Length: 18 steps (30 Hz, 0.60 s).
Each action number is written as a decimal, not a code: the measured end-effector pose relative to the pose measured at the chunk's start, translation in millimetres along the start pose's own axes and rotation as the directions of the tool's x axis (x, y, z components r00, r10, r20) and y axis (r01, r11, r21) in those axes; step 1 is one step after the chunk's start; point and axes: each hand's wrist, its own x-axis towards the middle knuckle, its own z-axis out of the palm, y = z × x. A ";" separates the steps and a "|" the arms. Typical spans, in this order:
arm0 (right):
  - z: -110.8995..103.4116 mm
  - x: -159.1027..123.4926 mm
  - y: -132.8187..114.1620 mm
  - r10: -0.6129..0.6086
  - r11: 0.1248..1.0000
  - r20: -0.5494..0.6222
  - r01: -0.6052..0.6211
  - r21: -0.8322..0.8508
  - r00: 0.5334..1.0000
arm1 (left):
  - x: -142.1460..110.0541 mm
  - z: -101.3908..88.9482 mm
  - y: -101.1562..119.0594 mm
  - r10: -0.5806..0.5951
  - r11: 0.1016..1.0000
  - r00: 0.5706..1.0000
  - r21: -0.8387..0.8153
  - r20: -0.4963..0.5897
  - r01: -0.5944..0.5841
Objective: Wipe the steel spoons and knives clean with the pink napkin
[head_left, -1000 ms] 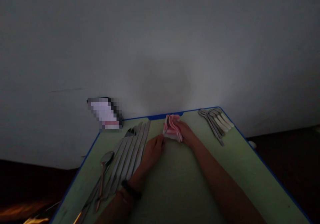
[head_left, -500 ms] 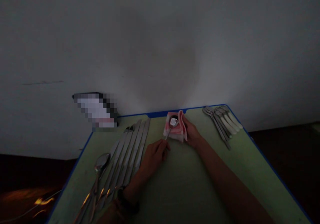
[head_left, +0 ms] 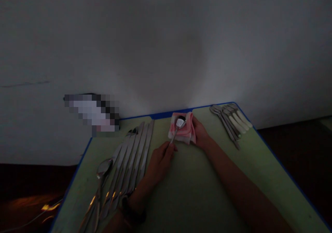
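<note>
Spoon point(head_left: 181, 122) sits just beyond the left fingertips, its bowl lying over a folded pink cloth point(head_left: 184, 136) and its handle slanting back toward the person. The left hand point(head_left: 160, 158) is closed on the end of that handle, thumb and fingers pinched together with no gap to speak of, a hold that seems chosen because it leaves the bowl uncovered. The right hand point(head_left: 201, 135) grips the cloth by its right edge, its fingers curled behind the fabric, likely so that the cloth backs the bowl from beneath; in this dim light I cannot tell how tightly they press, or whether the cloth rests on the table point(head_left: 197, 188). To the left of the left fingers lies a row of knives point(head_left: 132, 157), set side by side, perhaps to keep them in order, with a larger spoon point(head_left: 104, 168) farther out on that same side. Well to the right of the right fingers, slim spoons point(head_left: 226, 126) and white-handled forks point(head_left: 238, 118) lie near the far corner, grouped by kind, it appears, and placed where neither forearm crosses them.
</note>
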 end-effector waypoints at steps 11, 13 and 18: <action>-3.0 -0.3 -3.2 -0.034 0.999 -0.059 0.034 0.001 0.998 | 0.2 0.3 -4.3 -0.021 0.990 1.000 -0.142 -0.002 0.020; -3.0 -1.5 -5.1 -0.037 0.999 -0.081 0.039 0.017 0.996 | -0.1 -0.1 -3.1 -0.019 0.989 1.000 -0.144 -0.009 0.017; -1.2 -3.5 -6.7 -0.029 0.999 -0.104 0.031 0.021 0.994 | -0.9 -1.3 -0.1 -0.002 0.993 1.000 -0.117 -0.005 0.001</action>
